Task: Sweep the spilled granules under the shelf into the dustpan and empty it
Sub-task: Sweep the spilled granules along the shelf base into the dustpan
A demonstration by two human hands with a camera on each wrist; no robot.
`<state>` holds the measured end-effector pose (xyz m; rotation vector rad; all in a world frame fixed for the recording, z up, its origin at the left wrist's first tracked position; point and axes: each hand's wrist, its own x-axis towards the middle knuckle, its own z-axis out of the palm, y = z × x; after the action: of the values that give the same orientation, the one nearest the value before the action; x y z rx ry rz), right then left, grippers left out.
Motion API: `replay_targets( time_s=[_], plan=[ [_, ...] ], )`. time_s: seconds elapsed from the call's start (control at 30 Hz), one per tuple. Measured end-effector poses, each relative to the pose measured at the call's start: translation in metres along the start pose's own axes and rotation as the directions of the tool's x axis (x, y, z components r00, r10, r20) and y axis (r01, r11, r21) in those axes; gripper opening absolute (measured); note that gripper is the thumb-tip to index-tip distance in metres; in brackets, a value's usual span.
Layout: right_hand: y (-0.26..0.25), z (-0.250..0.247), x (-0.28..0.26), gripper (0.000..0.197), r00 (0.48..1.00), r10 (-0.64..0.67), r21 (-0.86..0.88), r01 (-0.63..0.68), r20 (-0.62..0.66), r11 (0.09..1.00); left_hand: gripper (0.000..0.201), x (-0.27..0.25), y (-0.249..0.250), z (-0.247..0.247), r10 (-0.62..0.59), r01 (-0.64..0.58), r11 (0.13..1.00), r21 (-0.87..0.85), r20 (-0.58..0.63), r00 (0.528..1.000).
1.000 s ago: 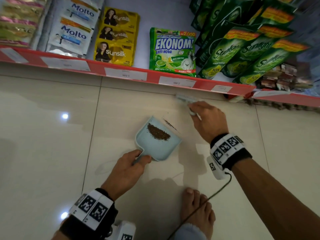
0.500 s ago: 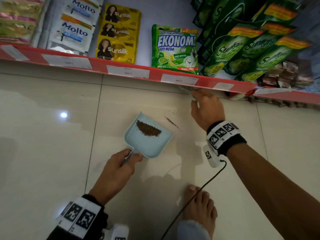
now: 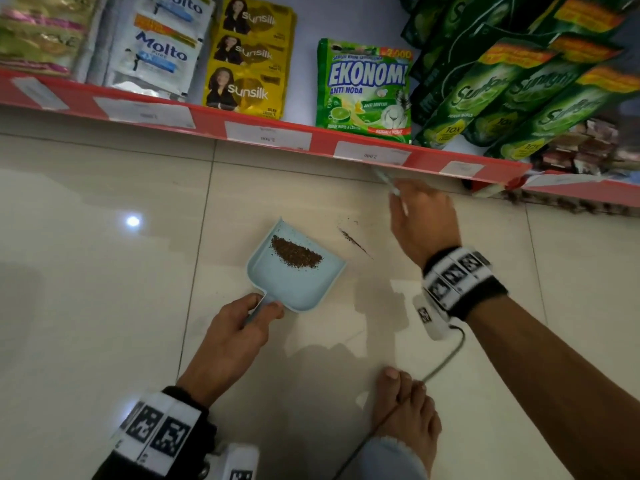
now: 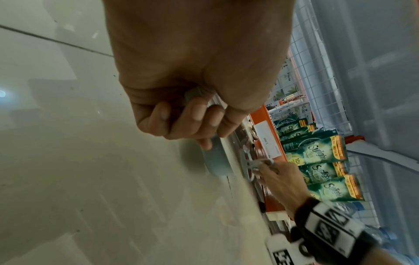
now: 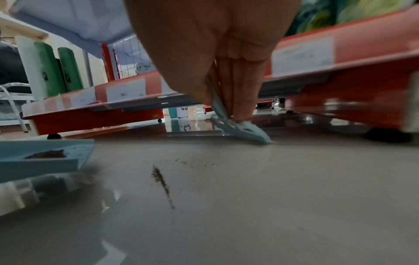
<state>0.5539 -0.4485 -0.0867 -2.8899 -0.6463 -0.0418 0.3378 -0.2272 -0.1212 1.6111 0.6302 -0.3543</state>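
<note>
A light blue dustpan (image 3: 294, 282) lies flat on the tiled floor with a heap of brown granules (image 3: 296, 252) in it. My left hand (image 3: 242, 327) grips its handle (image 4: 215, 157). A thin streak of granules (image 3: 353, 240) (image 5: 162, 181) remains on the floor to the right of the pan. My right hand (image 3: 420, 216) holds a small light blue brush (image 5: 240, 125), its head touching the floor at the lower edge of the red shelf (image 3: 263, 131). The dustpan's edge (image 5: 45, 157) shows at the left of the right wrist view.
The shelf carries sachets and pouches: Molto (image 3: 156, 53), Sunsilk (image 3: 246, 57), Ekonomi (image 3: 365, 88), Sunlight (image 3: 502, 95). A low gap runs under the shelf (image 5: 181, 114). My bare foot (image 3: 405, 407) and a cable (image 3: 440, 368) lie near the bottom.
My right hand has carried the brush away from the dustpan up to the shelf's lower edge. The left hand has shifted the dustpan slightly left.
</note>
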Motion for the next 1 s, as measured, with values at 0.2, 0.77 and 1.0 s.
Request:
replay_targets(
  time_s=[0.2, 0.77, 1.0],
  plan=[
    [-0.036, 0.013, 0.011, 0.030, 0.907, -0.285, 0.117, 0.262, 0.310, 0.958, 0.028, -0.001, -0.007, 0.010, 0.004, -0.004, 1.000, -0.004, 0.019, 1.000],
    [-0.033, -0.002, 0.006, 0.043, 0.840, -0.445, 0.250, 0.379, 0.310, 0.891, 0.027, -0.008, -0.009, 0.002, -0.034, 0.034, 0.999, -0.025, 0.000, 0.999],
    [0.051, -0.036, -0.043, 0.044, 0.830, -0.473, 0.152, 0.448, 0.297, 0.881, 0.029, -0.012, -0.014, 0.002, -0.067, 0.067, 0.997, -0.048, -0.015, 0.998]
  ],
)
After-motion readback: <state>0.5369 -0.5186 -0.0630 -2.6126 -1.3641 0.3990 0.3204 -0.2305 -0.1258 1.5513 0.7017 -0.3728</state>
